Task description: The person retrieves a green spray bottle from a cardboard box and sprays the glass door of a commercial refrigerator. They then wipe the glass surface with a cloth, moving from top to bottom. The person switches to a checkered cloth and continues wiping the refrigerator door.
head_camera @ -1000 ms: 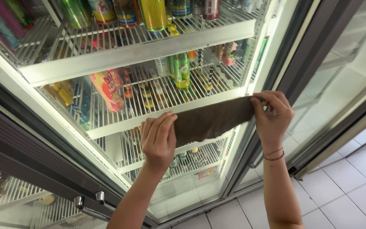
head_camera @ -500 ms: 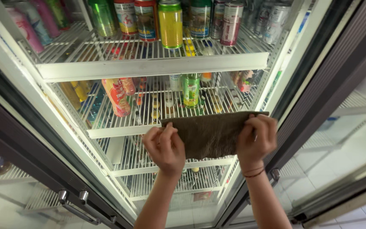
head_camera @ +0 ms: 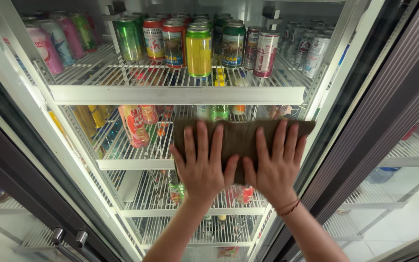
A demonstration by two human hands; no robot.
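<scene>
Low in the centre of the frame, the left hand (head_camera: 202, 167) lies flat with its fingers spread, palm pressed on a brown cloth (head_camera: 241, 138), and the right hand (head_camera: 276, 165) lies just beside it in the same open, flat way, the two thumbs nearly meeting at the cloth's lower edge. The cloth is spread against the glass door (head_camera: 122, 194) of a drinks cooler, its top edge level across the middle of the frame and its right corner reaching the white door frame (head_camera: 328, 92), so little glass is left on that side. To the left of the cloth a wide stretch of glass stands bare. Behind it, upper centre, cans (head_camera: 199, 48) stand in rows on a wire shelf (head_camera: 170, 92). At right a dark pillar (head_camera: 379, 121) borders the door.
</scene>
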